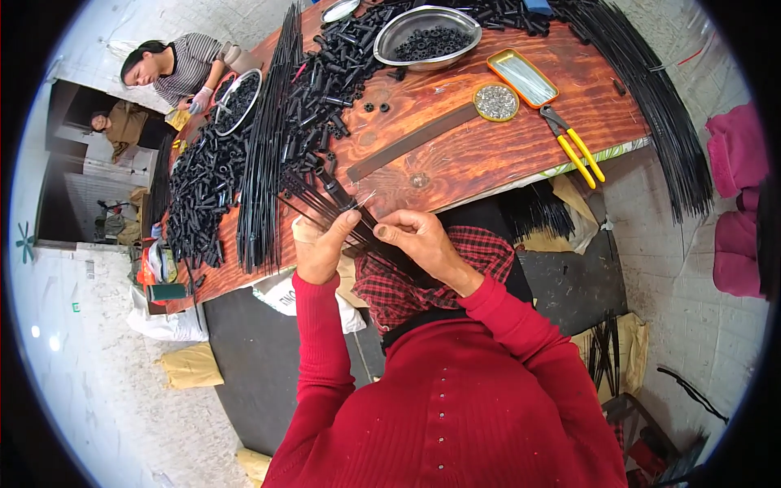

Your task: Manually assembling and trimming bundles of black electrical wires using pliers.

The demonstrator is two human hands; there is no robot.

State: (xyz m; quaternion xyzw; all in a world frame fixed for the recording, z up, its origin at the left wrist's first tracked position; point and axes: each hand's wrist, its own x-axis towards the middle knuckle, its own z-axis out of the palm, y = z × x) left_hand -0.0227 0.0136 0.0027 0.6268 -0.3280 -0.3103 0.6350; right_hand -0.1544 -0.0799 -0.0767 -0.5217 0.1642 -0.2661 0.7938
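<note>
My left hand (320, 246) grips a small bunch of thin black rods (305, 195) that fans out over the edge of the reddish wooden table (488, 150). My right hand (419, 240) pinches the near end of the same bunch, just right of the left hand, above a red checked cloth (455, 268) on my lap. One black tube (335, 189) sits on a rod just beyond my fingers. My red sleeves come in from below.
A long bundle of black rods (264, 154) and a heap of black tubes (203, 187) cover the table's left. Farther off stand a steel bowl of black rings (427, 34), a round tin of silver pieces (495, 102), an orange tray (522, 77) and yellow-handled pliers (576, 146). Another person (175, 65) works at the far end.
</note>
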